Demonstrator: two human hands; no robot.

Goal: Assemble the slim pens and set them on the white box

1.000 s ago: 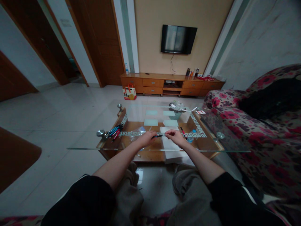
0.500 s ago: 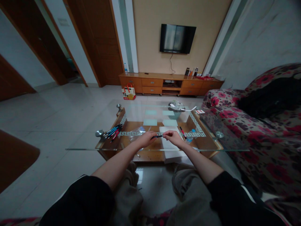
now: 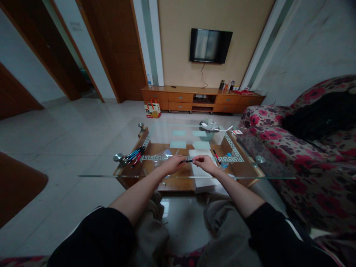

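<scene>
Both at once: left hand point(image 3: 172, 164) and right hand point(image 3: 204, 163) pinch opposite ends of one dark pen point(image 3: 186, 161), held level between them just above the glass table point(image 3: 97, 175). Bundle of pens point(image 3: 134, 155) lies well left of the left hand; a red pen point(image 3: 215, 155) sits just beyond the right hand.

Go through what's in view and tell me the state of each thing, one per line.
left hand: closed on one end of the dark pen
right hand: pinching the pen's other end
dark pen: level, held over the glass table
pens: loose bundle at the table's left corner
red pen: lying alone
TV: off
</scene>
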